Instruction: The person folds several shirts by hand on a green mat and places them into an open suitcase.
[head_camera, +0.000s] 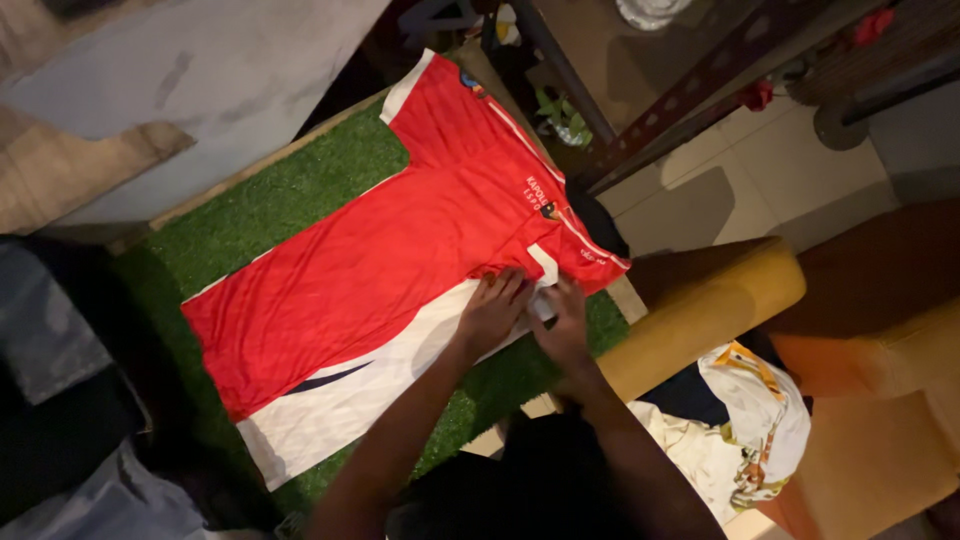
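Note:
A red and white sports shirt (400, 250) lies spread flat on a green artificial-grass mat (290, 190). One sleeve points to the top of the view. My left hand (492, 312) presses flat on the shirt near its collar end, fingers spread. Right beside it, my right hand (566, 322) rests on the white edge of the shirt and seems to pinch the fabric; the grip itself is unclear in the dim light.
A yellow padded armrest (700, 310) lies right of the mat, with crumpled white and orange clothes (750, 430) below it. A dark metal frame (640, 110) and tiled floor (760, 170) are at the top right. Grey fabric (60, 330) sits at the left.

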